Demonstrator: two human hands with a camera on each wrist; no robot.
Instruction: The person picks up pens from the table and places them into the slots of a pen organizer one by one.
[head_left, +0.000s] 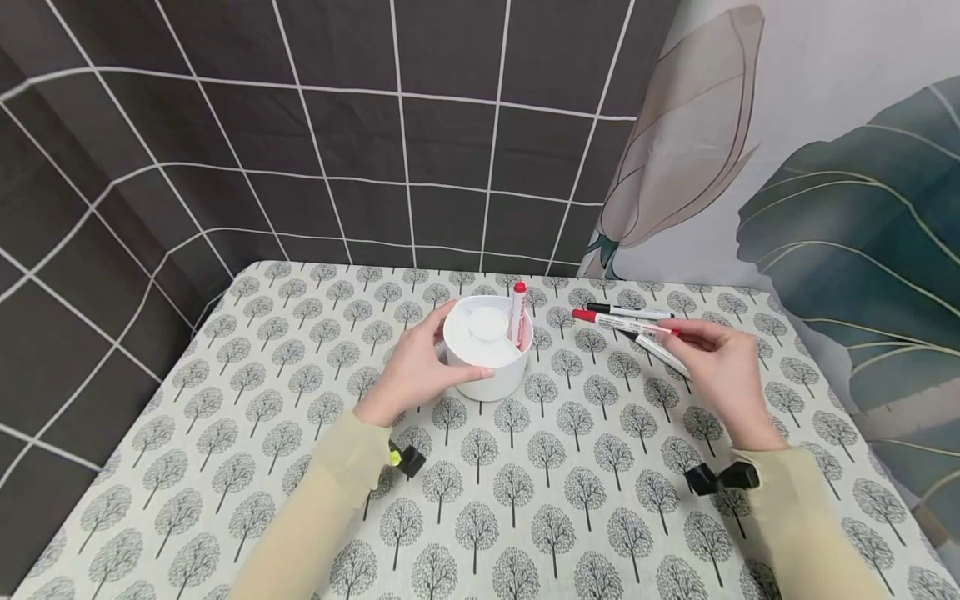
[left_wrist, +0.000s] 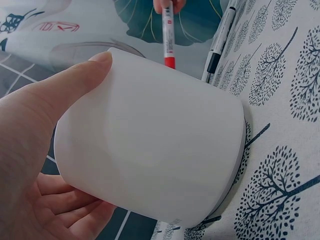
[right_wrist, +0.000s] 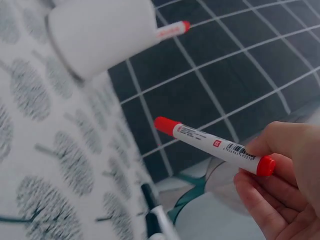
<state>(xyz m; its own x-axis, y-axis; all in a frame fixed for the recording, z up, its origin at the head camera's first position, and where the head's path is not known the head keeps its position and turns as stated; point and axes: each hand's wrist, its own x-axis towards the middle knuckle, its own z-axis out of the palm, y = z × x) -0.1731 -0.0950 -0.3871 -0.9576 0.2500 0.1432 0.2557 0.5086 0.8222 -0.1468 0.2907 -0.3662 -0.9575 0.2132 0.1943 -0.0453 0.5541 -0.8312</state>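
My left hand [head_left: 416, 365] holds a white round pen holder [head_left: 491, 385], thumb on the near side and the other fingers round the far side. One red-capped marker [head_left: 517, 315] stands upright in the holder's right compartment. To the right, my right hand [head_left: 726, 379] pinches a second red marker [right_wrist: 215, 145] by its rear end between thumb and fingers. Its red cap points left toward the holder. In the right wrist view this marker is clear of the tabletop. Two black-capped markers [head_left: 630, 312] [head_left: 660, 353] lie on the cloth beneath and beside it, partly covered in the head view.
The table wears a pale cloth [head_left: 555, 467] printed with dark trees. A dark curtain with white grid lines [head_left: 360, 133] hangs behind and to the left. At the right hangs a leaf-patterned curtain [head_left: 847, 208].
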